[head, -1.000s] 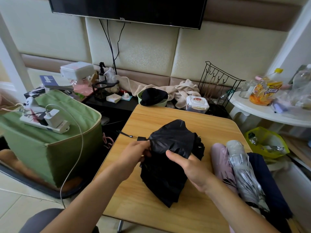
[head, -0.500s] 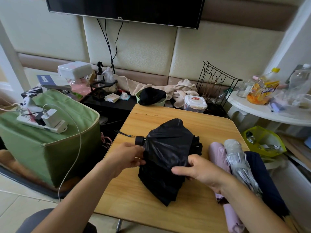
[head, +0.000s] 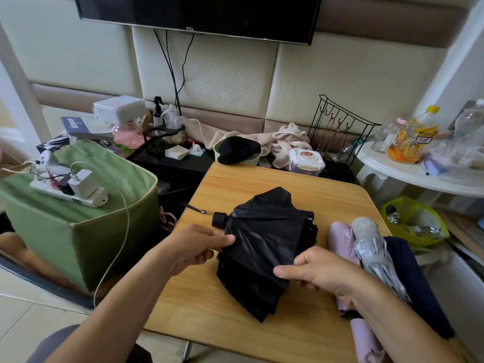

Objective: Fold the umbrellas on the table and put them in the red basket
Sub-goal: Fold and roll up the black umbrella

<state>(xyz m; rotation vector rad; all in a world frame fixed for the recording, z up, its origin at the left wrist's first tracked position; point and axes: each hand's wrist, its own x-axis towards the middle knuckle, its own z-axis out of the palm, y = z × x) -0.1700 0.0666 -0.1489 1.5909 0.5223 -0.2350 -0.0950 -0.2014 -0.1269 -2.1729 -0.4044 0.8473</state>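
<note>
Tabletop [head: 209, 305]: both hands [head: 320, 269] pinching umbrella [head: 262, 247]

A green fabric box [head: 78, 226] carries a white power strip [head: 70, 196]; a yellow snack bag [head: 411, 142] lies on the white side table [head: 419, 179].

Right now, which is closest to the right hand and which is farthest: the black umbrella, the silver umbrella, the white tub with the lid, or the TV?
1. black umbrella, pinched by the right hand.
2. silver umbrella, just right of it.
3. white tub, beyond the table's far edge.
4. TV, up on the wall.
</note>
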